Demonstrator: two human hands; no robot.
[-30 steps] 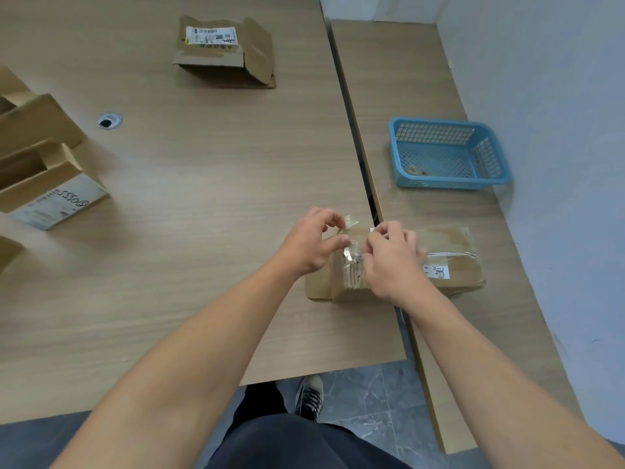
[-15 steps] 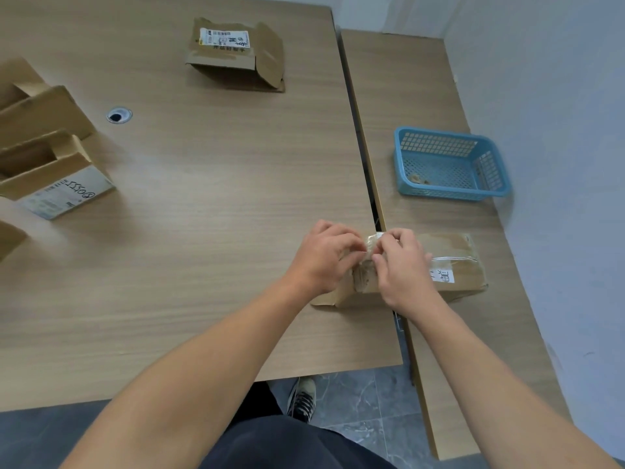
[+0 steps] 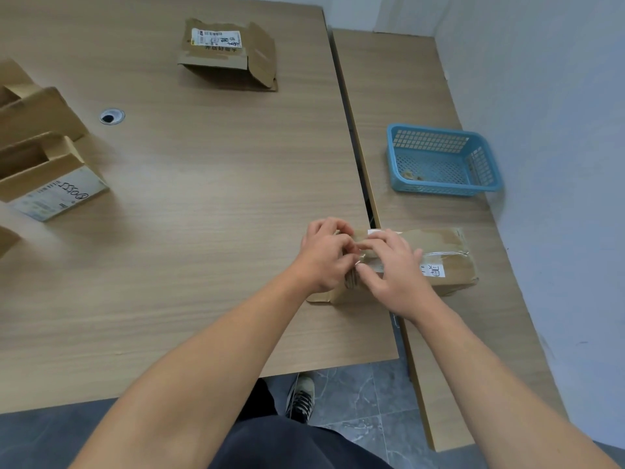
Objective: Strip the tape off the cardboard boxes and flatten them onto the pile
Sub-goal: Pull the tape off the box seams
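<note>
A long brown cardboard box (image 3: 439, 255) with clear tape and a small white label lies across the gap between the two wooden tables. My left hand (image 3: 326, 255) curls its fingers over the box's left end and pinches at the clear tape (image 3: 367, 257) there. My right hand (image 3: 389, 265) lies on top of the box just right of the left hand, fingertips on the same strip of tape. Where exactly the tape is lifted is hidden by my fingers.
A flattened box with a white shipping label (image 3: 226, 52) lies at the far middle of the big table (image 3: 203, 181). Several open boxes (image 3: 44, 164) stand at the left edge. A blue plastic basket (image 3: 443, 160) with small scraps sits on the right table beside the wall.
Both hands have closed together over the box's left end; the loose strip of tape that stood up between them a second ago now lies pressed under the fingers. The box itself barely moved.
</note>
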